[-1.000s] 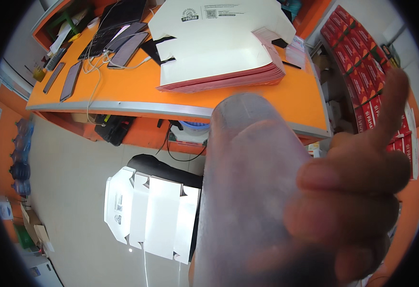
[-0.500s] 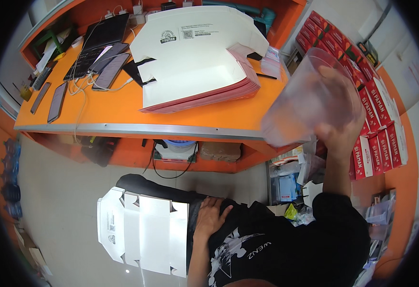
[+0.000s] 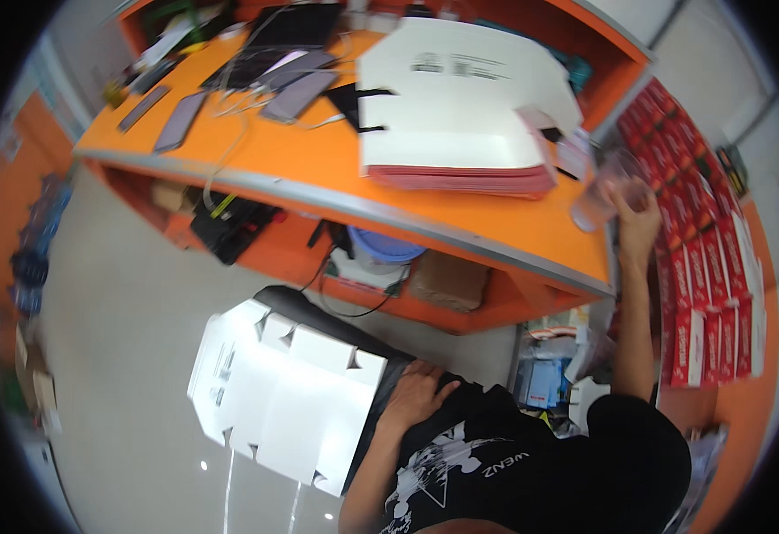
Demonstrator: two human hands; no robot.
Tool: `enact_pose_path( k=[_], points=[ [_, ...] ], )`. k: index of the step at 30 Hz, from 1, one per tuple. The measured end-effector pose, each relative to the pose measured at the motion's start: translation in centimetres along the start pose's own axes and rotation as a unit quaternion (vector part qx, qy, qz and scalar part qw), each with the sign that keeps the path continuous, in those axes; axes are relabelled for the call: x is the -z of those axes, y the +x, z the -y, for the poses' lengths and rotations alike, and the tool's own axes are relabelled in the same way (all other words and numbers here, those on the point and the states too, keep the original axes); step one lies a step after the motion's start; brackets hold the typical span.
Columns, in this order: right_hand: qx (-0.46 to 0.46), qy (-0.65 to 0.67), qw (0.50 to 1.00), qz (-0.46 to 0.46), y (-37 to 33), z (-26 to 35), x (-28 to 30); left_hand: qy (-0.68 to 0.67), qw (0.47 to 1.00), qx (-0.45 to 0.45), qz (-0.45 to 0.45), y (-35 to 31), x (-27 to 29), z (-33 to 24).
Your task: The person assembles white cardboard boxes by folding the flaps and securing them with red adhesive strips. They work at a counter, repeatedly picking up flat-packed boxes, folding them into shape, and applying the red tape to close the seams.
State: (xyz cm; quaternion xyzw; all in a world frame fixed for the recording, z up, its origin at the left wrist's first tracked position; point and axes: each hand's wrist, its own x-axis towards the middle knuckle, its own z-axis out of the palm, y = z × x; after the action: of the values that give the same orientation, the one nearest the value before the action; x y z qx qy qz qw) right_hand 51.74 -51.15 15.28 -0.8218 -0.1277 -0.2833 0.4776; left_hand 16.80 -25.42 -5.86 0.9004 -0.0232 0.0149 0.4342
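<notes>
My right hand (image 3: 638, 221) is wrapped round a clear plastic cup (image 3: 590, 206), which tilts over the right end of the orange desk. Whether the cup's lower end touches the desk top I cannot tell. On my lap lies my left hand (image 3: 418, 399), its fingers stretched out flat and holding nothing. Beside that hand a flat, unfolded white cardboard box (image 3: 296, 383) rests across my legs, with notches along its edges. A stack of similar unfolded boxes (image 3: 460, 116), white on top with red edges, lies on the desk to the left of the cup.
Several phones (image 3: 298, 96) and tangled white cables occupy the left of the orange desk (image 3: 256, 156). Red and white boxes (image 3: 714, 267) are stacked along the right wall. Beneath the desk are a blue-rimmed tub (image 3: 385, 245) and a brown block-shaped package (image 3: 450, 278).
My right hand has brought the cup down and away from me, over the desk's right end. The view has turned, so the desk appears shifted right. My left hand stays on my lap.
</notes>
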Motion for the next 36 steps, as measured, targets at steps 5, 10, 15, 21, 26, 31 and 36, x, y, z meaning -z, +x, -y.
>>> enact_pose_path(
  k=[5,10,15,21,26,31,36],
  points=[
    [-0.030,0.042,0.998,0.046,0.4,-1.9,0.7,-0.028,0.999,0.010,0.035,-0.1,-0.2,0.4],
    [0.196,-0.162,0.957,-0.137,-7.9,13.3,-2.7,-0.025,0.997,0.043,0.057,-1.7,-1.2,1.2],
    [0.367,0.137,0.841,0.373,-17.5,16.6,-7.3,-0.070,0.996,0.046,-0.011,-5.8,2.7,-2.8],
    [-0.243,0.189,0.718,0.624,-35.4,3.5,-26.0,-0.368,0.767,0.153,-0.503,-26.0,7.8,-2.1],
    [-0.373,0.180,0.606,0.679,-37.5,-2.8,-27.4,-0.324,0.515,0.499,-0.617,-27.9,-0.7,1.1],
    [-0.323,0.193,0.608,0.700,-35.6,-2.2,-30.0,-0.501,0.386,0.403,-0.662,-25.7,-8.5,2.3],
    [-0.176,0.104,0.716,0.667,-34.0,0.2,-30.4,-0.407,0.436,0.448,-0.666,-26.6,-6.1,3.2]
  ],
)
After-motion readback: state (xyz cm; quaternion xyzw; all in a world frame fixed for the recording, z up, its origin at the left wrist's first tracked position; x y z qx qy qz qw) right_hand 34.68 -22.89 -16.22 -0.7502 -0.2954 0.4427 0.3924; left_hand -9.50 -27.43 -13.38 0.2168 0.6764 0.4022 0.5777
